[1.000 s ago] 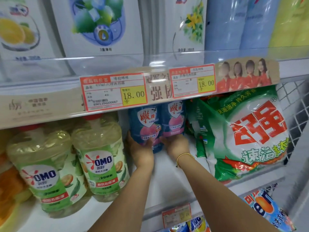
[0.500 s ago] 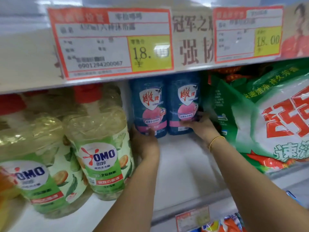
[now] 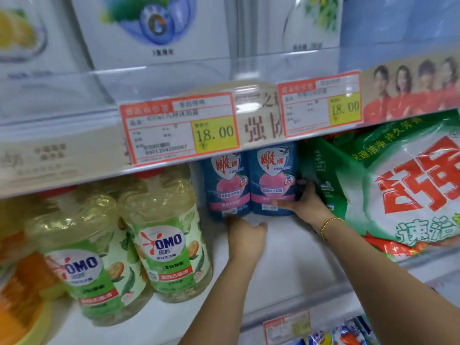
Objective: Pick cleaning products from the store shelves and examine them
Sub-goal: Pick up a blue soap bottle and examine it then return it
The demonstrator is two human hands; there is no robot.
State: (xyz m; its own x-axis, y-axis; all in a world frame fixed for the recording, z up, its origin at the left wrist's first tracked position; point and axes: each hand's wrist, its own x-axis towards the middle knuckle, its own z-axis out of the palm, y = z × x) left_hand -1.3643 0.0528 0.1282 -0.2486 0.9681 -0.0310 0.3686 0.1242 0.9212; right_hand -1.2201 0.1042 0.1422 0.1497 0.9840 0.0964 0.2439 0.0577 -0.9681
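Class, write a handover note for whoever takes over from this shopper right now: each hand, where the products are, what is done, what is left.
Right hand: grips the right side of the pair of blue bottles.
Left hand: at the pair's base; grip unclear.
The pair stands at the back of the shelf, between the OMO bottles and the green washing powder bag.
Done: reached, grasped. Left: lift it out and examine it.

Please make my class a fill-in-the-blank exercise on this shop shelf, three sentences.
1. The right hand grips the pair of blue bottles with pink labels; its wrist wears a gold ____.
2. Both red-framed paper price tags on the upper shelf edge read ____.
3. The clear yellow-green plastic bottles left of them bear the brand ____.
Missing words: bracelet; 18.00; OMO.
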